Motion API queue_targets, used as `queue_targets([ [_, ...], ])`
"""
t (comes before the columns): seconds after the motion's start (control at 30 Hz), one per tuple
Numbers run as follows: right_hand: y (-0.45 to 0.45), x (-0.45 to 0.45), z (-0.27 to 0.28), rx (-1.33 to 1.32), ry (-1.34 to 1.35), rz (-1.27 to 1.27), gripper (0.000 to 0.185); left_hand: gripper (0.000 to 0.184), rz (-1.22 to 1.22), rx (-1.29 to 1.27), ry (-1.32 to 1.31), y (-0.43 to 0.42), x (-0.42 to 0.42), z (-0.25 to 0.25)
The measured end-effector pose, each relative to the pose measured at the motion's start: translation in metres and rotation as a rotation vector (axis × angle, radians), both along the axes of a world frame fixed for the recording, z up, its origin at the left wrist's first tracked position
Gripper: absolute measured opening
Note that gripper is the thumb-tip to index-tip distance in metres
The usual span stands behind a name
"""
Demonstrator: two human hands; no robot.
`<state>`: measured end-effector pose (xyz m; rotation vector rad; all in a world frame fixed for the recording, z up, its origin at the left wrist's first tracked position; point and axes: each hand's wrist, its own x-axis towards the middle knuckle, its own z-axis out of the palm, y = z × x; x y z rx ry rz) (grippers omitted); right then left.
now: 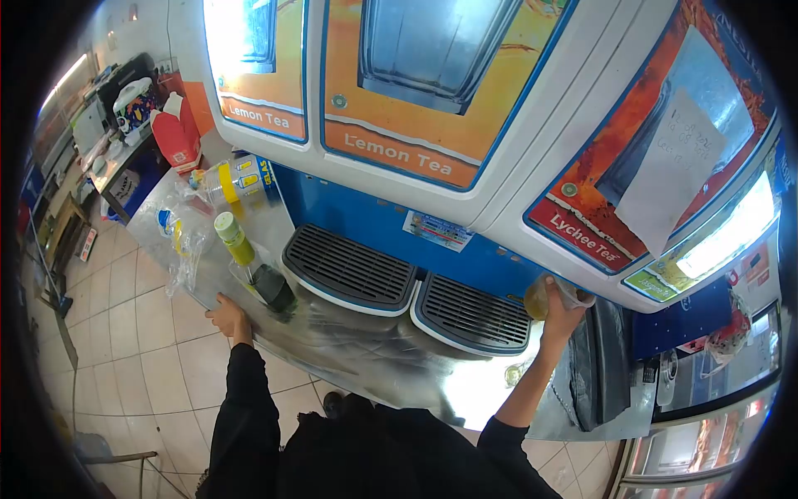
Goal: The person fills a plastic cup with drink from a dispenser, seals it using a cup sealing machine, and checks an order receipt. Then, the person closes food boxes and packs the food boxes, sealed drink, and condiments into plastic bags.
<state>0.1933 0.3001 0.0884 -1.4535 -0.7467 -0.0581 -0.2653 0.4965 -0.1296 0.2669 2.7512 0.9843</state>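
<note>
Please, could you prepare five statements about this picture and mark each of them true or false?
1. The right hand holds a see-through cup. True.
2. The left hand grips a bottle. False: the left hand is at the edge of the shiny metal table.
3. A white handwritten paper sheet hangs over the red "Lychee Tea" panel. True.
4. Three drip trays are visible. False: two black slatted drip trays show.
5. The green-capped glass bottle is to the right of both trays. False: it is to their left.
</note>
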Motion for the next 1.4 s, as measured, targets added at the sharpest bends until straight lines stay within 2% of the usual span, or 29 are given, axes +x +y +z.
queue_targets([
  [0.07,0.000,0.002,-0.001,-0.011,-0.006,0.000,0.072,0.057,0.002,0.002,0.001,0.000,0.001,0.000],
  [0.13,0.001,0.003,-0.001,0.009,0.020,0.018,0.080,0.057,0.004,0.003,0.002,-0.001,0.001,0.001],
  [0.57,0.002,0.000,-0.005,-0.007,-0.017,-0.008,0.080,0.059,0.022,-0.017,0.037,0.004,-0.001,-0.011],
  [0.63,0.003,-0.001,-0.005,-0.003,-0.056,-0.053,0.074,0.059,0.020,-0.019,0.031,0.005,-0.003,-0.014],
  [1.03,0.003,-0.004,-0.005,-0.018,-0.100,-0.061,0.080,0.056,0.046,-0.023,0.036,0.004,0.001,-0.006],
  [1.4,0.006,-0.003,-0.008,0.000,-0.142,-0.077,0.077,0.055,0.032,-0.025,0.046,0.003,0.000,-0.006],
])
